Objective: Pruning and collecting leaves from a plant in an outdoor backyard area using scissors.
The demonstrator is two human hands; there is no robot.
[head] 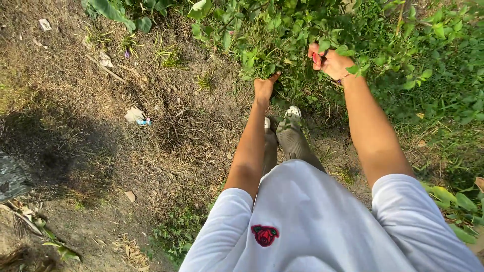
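Observation:
I look down past my white shirt at a leafy green bush (302, 35) growing at the edge of dry ground. My left hand (264, 86) reaches low into the bush and is closed around a clump of its green stems (254, 64). My right hand (330, 63) is higher, among the leaves, gripping a tool with red handles (316, 58); its blades are hidden by foliage. My feet in pale shoes (292, 113) stand right below the hands.
Bare soil with dry grass (101, 151) spreads to the left, with scraps of litter (136, 116) and small stones. Dense green plants (443, 90) fill the right side. A dark object (10, 176) lies at the left edge.

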